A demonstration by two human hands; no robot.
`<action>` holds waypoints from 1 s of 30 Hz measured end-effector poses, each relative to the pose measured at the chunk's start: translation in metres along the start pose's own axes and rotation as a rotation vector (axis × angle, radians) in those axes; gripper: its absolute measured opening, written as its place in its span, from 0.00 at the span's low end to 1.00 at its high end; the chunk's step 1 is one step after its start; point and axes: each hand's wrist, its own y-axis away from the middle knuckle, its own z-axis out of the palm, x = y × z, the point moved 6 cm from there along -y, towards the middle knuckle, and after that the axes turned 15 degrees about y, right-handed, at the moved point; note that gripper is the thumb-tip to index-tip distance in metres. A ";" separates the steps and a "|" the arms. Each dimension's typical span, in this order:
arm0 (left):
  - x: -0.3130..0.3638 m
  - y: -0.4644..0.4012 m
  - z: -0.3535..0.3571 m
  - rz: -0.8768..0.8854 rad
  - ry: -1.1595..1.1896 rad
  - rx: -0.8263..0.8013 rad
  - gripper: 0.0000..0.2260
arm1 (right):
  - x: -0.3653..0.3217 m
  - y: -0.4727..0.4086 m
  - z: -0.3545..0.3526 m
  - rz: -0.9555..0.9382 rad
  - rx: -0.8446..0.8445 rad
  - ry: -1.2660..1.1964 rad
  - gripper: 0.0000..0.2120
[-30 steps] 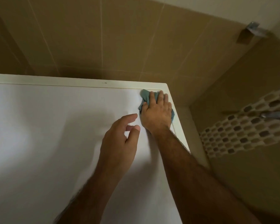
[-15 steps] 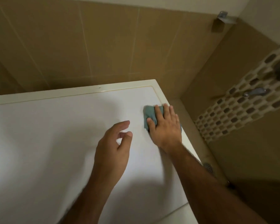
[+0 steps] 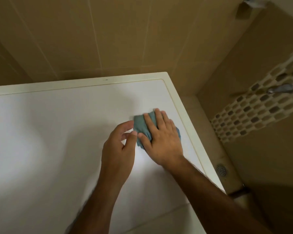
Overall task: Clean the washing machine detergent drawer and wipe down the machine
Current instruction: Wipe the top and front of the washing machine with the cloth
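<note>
The washing machine's white top (image 3: 57, 132) fills the lower left of the head view, with a cream rim along its back and right edges. A small teal cloth (image 3: 139, 124) lies bunched on the top near the right side. My right hand (image 3: 161, 139) lies flat on the cloth and presses it down, fingers fairly straight and pointing to the back. My left hand (image 3: 118, 149) hovers just left of the cloth with loosely curled fingers and holds nothing; its fingertips are close to the cloth's left edge. The detergent drawer is out of view.
Beige tiled walls (image 3: 108, 39) stand behind and to the right of the machine. A mosaic tile strip (image 3: 254, 108) with a chrome tap (image 3: 281, 88) runs along the right wall. A floor drain (image 3: 221, 169) sits in the narrow gap right of the machine.
My right hand has slid the cloth from the back right corner toward me and leftward over the top. My left hand has come closer to the cloth.
</note>
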 end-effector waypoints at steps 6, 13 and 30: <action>-0.003 0.016 -0.005 -0.018 0.031 0.020 0.11 | 0.053 -0.004 0.005 0.080 0.000 0.042 0.33; -0.010 0.032 -0.016 -0.010 0.039 0.047 0.11 | 0.016 -0.040 0.000 0.314 -0.045 0.018 0.33; 0.000 0.061 -0.048 -0.009 0.037 -0.084 0.10 | 0.044 0.060 -0.004 0.248 -0.024 0.030 0.31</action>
